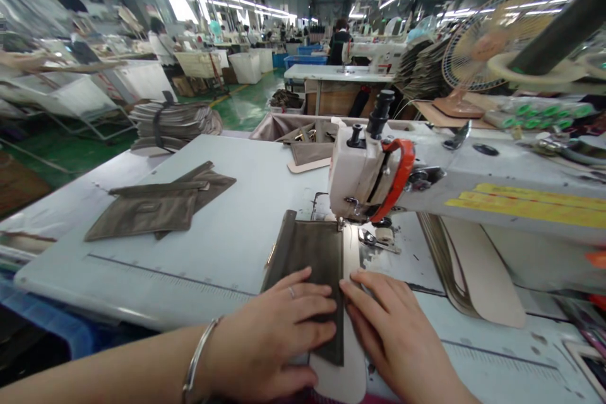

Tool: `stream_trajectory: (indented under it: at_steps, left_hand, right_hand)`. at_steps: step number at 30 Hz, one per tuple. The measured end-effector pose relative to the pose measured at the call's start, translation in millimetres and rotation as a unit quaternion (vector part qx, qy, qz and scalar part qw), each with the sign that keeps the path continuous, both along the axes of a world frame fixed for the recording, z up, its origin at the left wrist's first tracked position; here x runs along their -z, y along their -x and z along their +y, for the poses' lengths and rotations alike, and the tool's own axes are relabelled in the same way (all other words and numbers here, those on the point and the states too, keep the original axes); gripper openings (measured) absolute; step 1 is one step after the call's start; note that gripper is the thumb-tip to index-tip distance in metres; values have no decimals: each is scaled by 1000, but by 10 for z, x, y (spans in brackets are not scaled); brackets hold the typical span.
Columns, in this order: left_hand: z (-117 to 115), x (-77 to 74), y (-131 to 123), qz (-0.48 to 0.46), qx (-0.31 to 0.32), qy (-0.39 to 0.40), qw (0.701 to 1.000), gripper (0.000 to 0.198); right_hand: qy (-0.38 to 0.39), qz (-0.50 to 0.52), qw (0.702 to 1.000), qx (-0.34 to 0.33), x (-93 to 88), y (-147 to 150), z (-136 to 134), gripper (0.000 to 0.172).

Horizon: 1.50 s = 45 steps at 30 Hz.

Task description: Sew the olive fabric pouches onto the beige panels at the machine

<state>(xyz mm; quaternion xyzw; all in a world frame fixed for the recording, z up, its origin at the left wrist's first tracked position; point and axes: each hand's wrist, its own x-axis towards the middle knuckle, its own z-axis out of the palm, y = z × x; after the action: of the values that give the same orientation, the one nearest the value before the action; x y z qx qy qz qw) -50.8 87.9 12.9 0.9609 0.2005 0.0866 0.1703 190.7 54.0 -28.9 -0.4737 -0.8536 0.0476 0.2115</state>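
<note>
At the bottom centre of the frame, a dark panel (315,252) lies over a pale panel (354,353) on the table (246,196), its upper right corner at the presser foot (341,223) of the sewing machine (355,167). The left hand (269,338), lower centre, lies on the dark panel with its fingers spread; it wears a ring (291,292), with a bracelet (197,353) at the wrist. The right hand (395,328), lower right of centre, has its fingers close together, tips at the dark panel's right edge and on the pale one; whether it pinches them I cannot tell. Two dark pieces (146,209) overlap at left of centre, above a printed ruler (175,274). A tied bundle (173,123) sits farther up. More pale panels (492,278) and dark layers lie at right, under the machine's arm. A fan (490,44) stands upper right; a person (339,44) in a dark top is at upper centre.
</note>
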Motion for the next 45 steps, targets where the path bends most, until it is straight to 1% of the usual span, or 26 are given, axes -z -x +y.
stream_trajectory:
  at_steps: [2, 3, 6, 8, 12, 18, 27, 32, 38, 42, 45]
  left_hand:
    - [-163, 54, 44, -38, 3, -15, 999, 32]
    - [-205, 88, 49, -56, -1, -25, 998, 30]
    - [-202, 162, 25, -84, -4, -39, 996, 26]
    - [-148, 168, 7, -86, -2, -41, 995, 25]
    - [-37, 124, -9, -64, 1, -45, 997, 26]
    - [148, 98, -50, -53, 22, -66, 996, 25]
    - [413, 32, -132, -13, 20, -91, 996, 22]
    - [560, 52, -162, -10, 13, -112, 994, 19]
    - [727, 39, -198, 23, 32, -124, 992, 20]
    - [818, 35, -229, 36, 33, -144, 988, 19]
    - [880, 73, -258, 29, 31, -156, 987, 19]
  right_hand:
    - [-9, 2, 1000, -3, 5, -2, -11, 34]
    - [-14, 0, 1000, -3, 6, -2, -12, 34]
    - [-21, -8, 1000, -8, 10, -3, -3, 36]
    - [-25, -12, 1000, -9, 14, -7, 5, 37]
    - [-27, -16, 999, -8, 27, -17, 12, 38]
    - [-15, -26, 999, -13, 27, -25, 22, 42]
    - [-30, -27, 999, -16, 26, -24, 38, 41]
    - [-32, -30, 999, -21, 31, -36, 66, 42]
    - [-29, -39, 999, -18, -5, -22, 132, 39]
    - [-22, -50, 998, -9, -51, -5, 208, 38]
    - [-11, -64, 998, -1, -76, -9, 294, 37]
